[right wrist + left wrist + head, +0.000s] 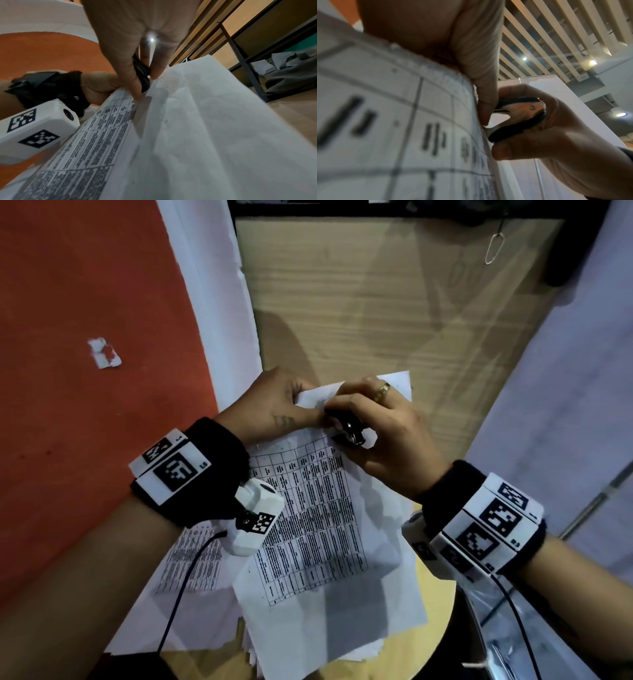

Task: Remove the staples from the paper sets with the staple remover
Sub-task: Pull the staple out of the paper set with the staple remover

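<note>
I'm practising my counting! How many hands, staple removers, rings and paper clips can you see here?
Hands: 2, the left hand and right hand
Staple remover: 1
Ring: 1
Paper clip: 1
Total: 5

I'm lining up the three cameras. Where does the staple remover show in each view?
Head: staple remover at centre, in the right hand.
Left wrist: right of centre.
Right wrist: upper centre, between fingers.
Shared landmark: the printed table sheet.
</note>
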A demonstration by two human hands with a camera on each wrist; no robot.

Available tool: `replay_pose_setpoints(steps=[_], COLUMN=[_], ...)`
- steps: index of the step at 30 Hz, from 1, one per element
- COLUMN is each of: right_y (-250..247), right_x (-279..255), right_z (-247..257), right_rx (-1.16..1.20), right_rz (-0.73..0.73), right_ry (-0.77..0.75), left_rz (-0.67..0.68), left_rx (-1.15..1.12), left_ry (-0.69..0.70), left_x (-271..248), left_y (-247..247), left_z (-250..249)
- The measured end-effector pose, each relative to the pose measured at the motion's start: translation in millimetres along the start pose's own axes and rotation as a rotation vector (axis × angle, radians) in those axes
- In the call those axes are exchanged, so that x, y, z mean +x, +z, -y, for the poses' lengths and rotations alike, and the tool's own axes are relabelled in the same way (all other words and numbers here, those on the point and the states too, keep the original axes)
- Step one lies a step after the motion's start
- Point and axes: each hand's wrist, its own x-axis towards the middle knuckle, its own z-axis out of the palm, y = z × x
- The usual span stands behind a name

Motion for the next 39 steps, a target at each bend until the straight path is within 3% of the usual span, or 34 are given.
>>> replay_pose_setpoints(steps=[11, 28, 34, 39], right_y=[3.4, 3.9, -0.4, 5.8], right_x=[2.4, 10.4, 11.2, 7.6], right_z=[-0.5, -0.6, 0.2, -2.6], right_rx=[0.010, -0.017, 0.057, 0.157], right_rz=[-0.010, 0.004, 0.018, -0.053], right_ry=[-0.017, -0.052, 0.053, 0.152], left_rz=[0.008, 0.190, 0.178, 0.115], left_rx=[0.026, -0.103, -0.181, -0.299], left_ry=[-0.036, -0.122, -0.130, -0.105], left_x=[-1.9, -8.0, -10.1, -13.5], left_y=[-2.8, -12.4, -12.6, -7.4], left_z=[-2.7, -10.1, -7.8, -5.0])
